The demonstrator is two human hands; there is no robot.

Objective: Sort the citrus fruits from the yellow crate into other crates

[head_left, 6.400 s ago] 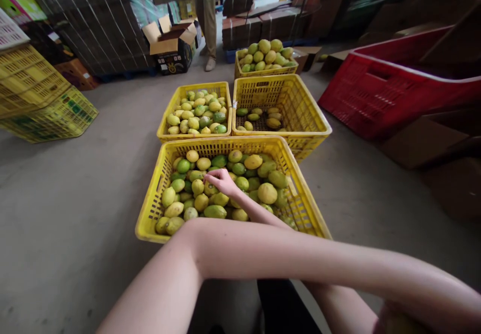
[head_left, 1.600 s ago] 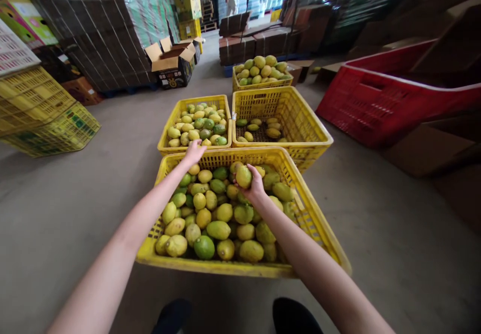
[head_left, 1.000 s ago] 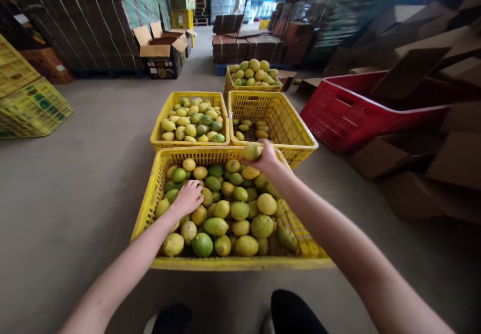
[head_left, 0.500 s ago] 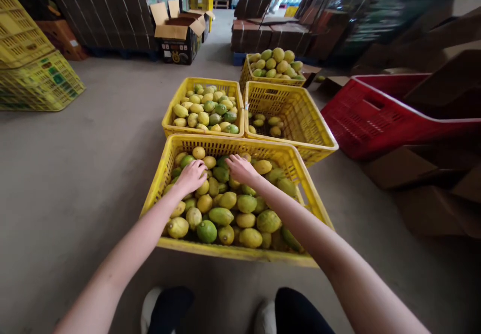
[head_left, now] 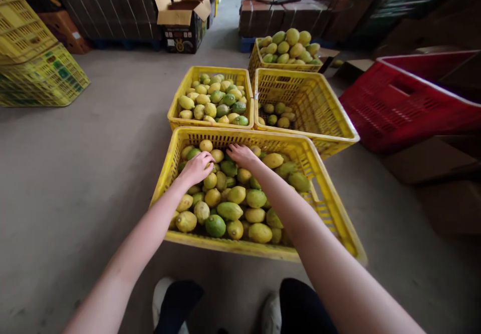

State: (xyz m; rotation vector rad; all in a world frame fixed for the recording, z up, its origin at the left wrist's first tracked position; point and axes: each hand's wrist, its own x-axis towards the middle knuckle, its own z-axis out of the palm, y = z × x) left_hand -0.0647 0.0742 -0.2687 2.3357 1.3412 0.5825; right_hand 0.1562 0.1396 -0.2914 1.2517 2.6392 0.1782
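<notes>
In front of me is a yellow plastic crate of yellow and green lemons. My left hand reaches into its back left part, fingers bent around a yellow lemon that is mostly hidden under them. Beside it, nearer the middle of the back wall, my right hand lies over the fruit. Its fingers are apart, with the tips against a dark green lemon; the palm side is out of sight.
Behind stand a fuller lemon crate, a crate with several lemons at its left end, and a heaped crate. A red bin and cardboard are right; stacked yellow crates left. An open carton stands farther back.
The view has shifted, so the crates appear farther right and slightly higher. Both hands stay among the lemons in the back part of the near crate, with little movement relative to it.
</notes>
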